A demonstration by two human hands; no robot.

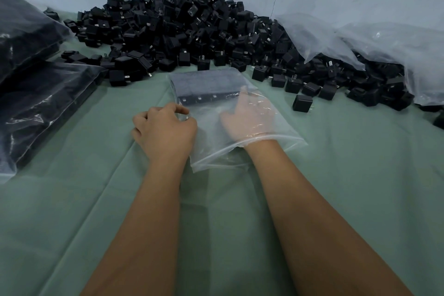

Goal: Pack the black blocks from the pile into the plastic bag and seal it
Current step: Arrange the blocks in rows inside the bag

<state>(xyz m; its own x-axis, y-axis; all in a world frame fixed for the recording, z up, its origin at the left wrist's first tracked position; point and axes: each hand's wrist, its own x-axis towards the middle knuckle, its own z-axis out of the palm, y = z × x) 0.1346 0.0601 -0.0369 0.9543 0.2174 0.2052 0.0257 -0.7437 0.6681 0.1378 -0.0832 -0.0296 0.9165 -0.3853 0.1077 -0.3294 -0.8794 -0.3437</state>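
You're at a packing workbench: green cloth [72,199], bulk pile of black blocks [182,31] far, filled bags [36,103] left.

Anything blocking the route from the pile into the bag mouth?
Yes: the right hand is inside the plastic bag, filling its mouth. The left hand pinches the bag's left edge. Between the pile and the bag only bare green cloth shows.
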